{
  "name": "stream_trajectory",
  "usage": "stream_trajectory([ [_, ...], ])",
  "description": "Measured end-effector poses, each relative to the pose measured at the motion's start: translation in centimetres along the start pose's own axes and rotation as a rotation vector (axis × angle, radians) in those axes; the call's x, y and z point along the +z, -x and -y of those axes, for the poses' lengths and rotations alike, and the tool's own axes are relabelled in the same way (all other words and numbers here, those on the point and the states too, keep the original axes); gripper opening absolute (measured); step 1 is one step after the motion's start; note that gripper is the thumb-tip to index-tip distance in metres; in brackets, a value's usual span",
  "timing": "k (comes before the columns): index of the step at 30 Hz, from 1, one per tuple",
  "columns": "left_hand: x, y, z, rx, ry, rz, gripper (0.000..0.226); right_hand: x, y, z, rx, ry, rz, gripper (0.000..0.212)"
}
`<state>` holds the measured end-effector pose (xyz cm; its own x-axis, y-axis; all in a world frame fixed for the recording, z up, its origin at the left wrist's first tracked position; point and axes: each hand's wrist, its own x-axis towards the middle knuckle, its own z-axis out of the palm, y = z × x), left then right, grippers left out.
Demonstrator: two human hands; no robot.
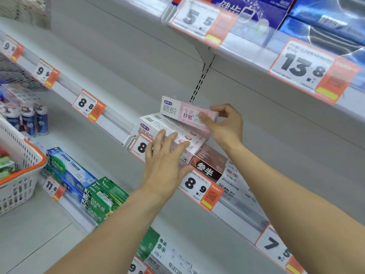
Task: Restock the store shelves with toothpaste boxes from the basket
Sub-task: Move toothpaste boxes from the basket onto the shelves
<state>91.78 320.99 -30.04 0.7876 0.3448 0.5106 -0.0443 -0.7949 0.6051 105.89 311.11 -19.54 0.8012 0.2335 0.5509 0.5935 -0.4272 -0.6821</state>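
On the middle shelf (110, 117), the flat, released left hand (166, 161) hides a price tag (141, 147); the right hand (223, 123) pinches a pink toothpaste box (183, 111) above the stack, bare shelf behind.

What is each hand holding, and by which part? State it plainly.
The right hand pinches the upper pink toothpaste box by its right end. The left hand holds nothing, resting flat on the lower pink box.
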Motion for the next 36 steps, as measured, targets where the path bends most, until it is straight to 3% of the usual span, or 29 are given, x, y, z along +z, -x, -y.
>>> stream_trajectory([
  [4,0.0,0.0,0.1,0.007,-0.013,0.0,0.056,-0.8,0.0,-1.3,0.052,0.123,0.159,0.028],
  [7,0.1,0.1,0.4,0.024,0.01,-0.018,0.053,-1.0,0.2,-1.8,0.025,0.154,0.23,0.038],
  [11,0.0,0.2,0.2,0.02,-0.013,0.0,0.053,-1.4,0.2,-2.1,-0.005,0.192,0.249,0.045],
  [25,0.0,0.4,-0.5,0.002,-0.095,0.011,0.059,-1.3,0.4,-2.2,0.007,0.192,0.279,0.039],
  [28,-0.4,0.8,-0.7,0.065,-0.05,-0.104,0.054,-2.1,1.5,-1.1,-0.075,0.206,0.155,0.044],
  [30,-1.1,1.2,-1.4,0.124,-0.033,-0.274,0.039,-3.6,3.9,0.2,-0.143,0.124,-0.034,0.028],
  [32,-1.7,1.9,-2.6,0.198,0.001,-0.381,0.021,-6.1,8.6,1.5,-0.202,0.099,-0.068,0.013],
  [34,-1.6,3.5,-3.8,0.296,0.099,-0.279,0.007,-8.9,14.9,2.0,-0.213,0.104,-0.005,0.016],
  [36,-0.4,6.3,-4.8,0.346,0.184,-0.023,0.001,-11.3,21.6,1.1,-0.085,0.058,0.046,0.019],
])
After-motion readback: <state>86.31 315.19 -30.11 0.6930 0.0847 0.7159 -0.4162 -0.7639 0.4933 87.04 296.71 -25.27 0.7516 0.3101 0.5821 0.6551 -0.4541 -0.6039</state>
